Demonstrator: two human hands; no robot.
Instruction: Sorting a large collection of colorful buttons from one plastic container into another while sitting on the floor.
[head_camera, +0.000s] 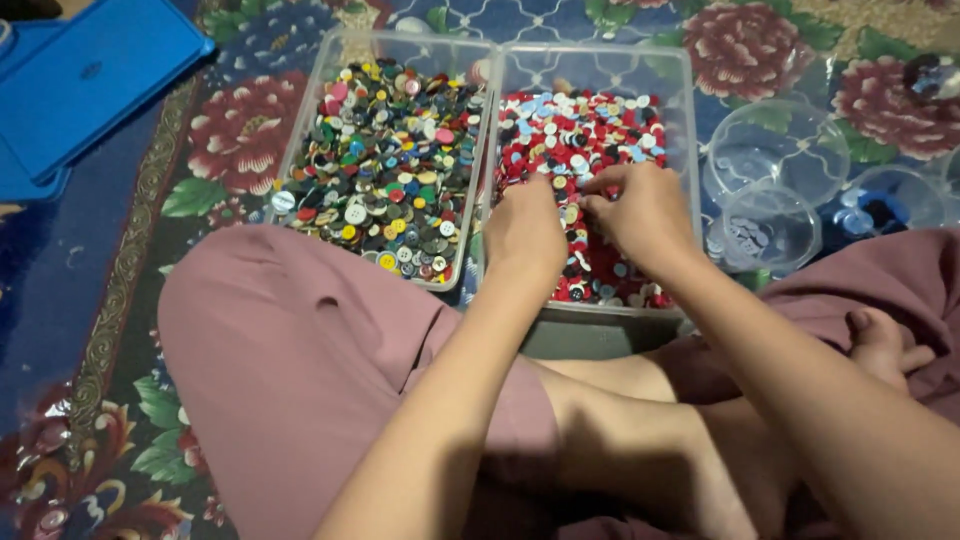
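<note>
Clear rectangular tub (688, 120) on the floral carpet, right of a twin tub – filled with a loose heap of buttons (580, 130), mostly red, some white, pale blue – lying flat, jumbled

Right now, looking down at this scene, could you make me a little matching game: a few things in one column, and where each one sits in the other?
Things:
1. tray of mixed-colour buttons
2. tray of mostly red and white buttons
3. blue lid
4. clear round bowls

Places:
A. far left on the carpet
B. right of both trays
C. under both hands, the left hand and the right hand
D. left one of the two trays, beside the person's knee

Pairs: 1-D, 2-C, 3-A, 4-B
</note>
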